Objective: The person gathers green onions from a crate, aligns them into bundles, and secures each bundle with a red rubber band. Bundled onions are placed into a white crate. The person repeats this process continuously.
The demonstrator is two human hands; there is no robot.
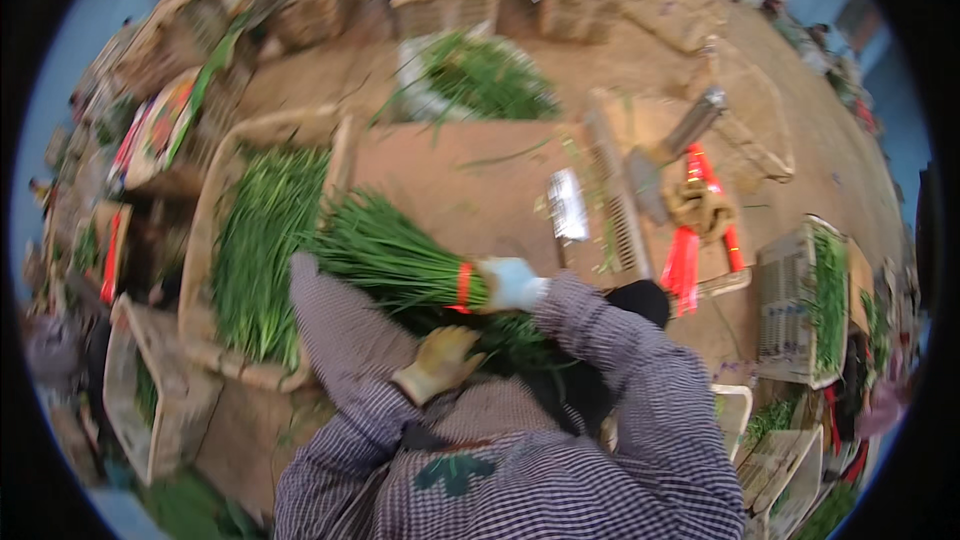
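My gloved right hand (510, 284) grips the stem end of a bundle of long green leaves, perhaps Chinese chives (397, 255), just behind a red tie (464, 286) around it. The leafy end points left, towards a crate (202, 240) filled with more loose greens (270, 255). My left hand (441, 361), in a yellowish glove, is below the bundle over my lap, fingers apart, with nothing seen in it. More greens (517, 337) lie partly hidden under the bundle. A cleaver-like blade (568, 204) rests on the brown board (457, 165).
A white sack of greens (487, 79) stands beyond the board. At right, red ribbons (681, 262) and a tool with a broad blade (675, 150) lie on an upturned crate. Crates of greens (829, 300) stand at both sides, with other people at the rim.
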